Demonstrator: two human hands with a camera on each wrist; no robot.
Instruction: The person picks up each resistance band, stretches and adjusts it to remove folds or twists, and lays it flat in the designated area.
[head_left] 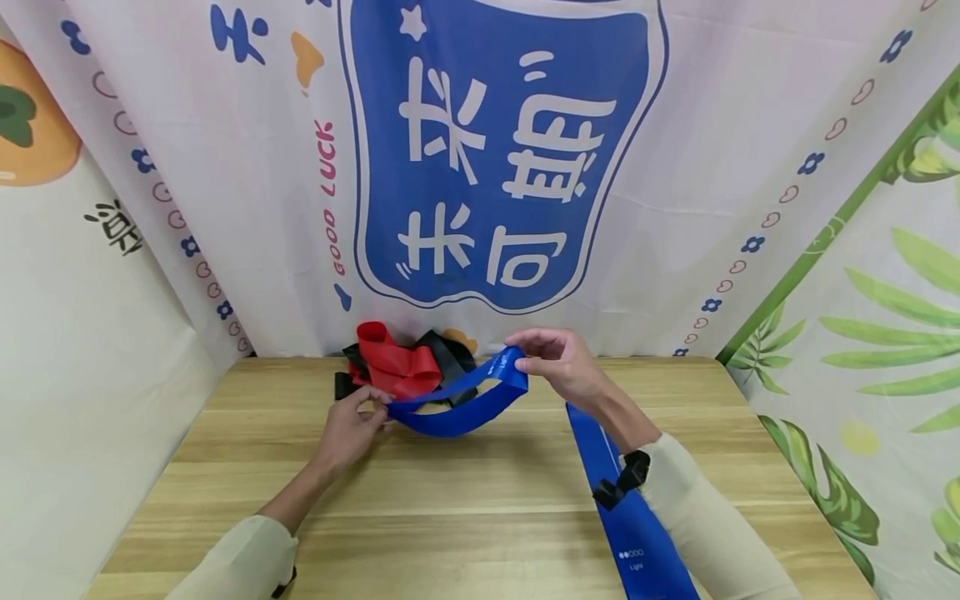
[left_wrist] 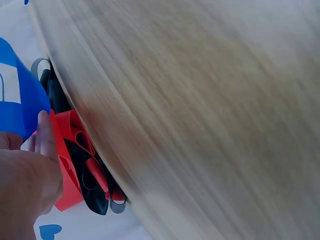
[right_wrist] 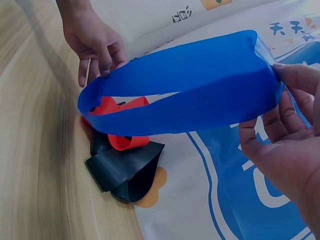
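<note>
A looped blue resistance band [head_left: 457, 423] is stretched out between my two hands above the back of the table. My left hand [head_left: 351, 429] pinches its left end between thumb and fingers. At the other end, my right hand [head_left: 562, 367] holds the band by its printed part. The right wrist view shows the loop [right_wrist: 185, 107] hanging open, its two sides apart. Just behind my left hand lies a crumpled red band [head_left: 401, 367], tangled with black bands [head_left: 447, 354]. Below my right forearm a second blue band [head_left: 637, 529], printed "Light", lies flat.
The wooden table [head_left: 450, 525] meets a printed curtain [head_left: 652, 275] along its back edge, close behind the red and black pile. More patterned cloth [head_left: 862, 317] hangs at the right, and a pale cloth [head_left: 82, 375] at the left.
</note>
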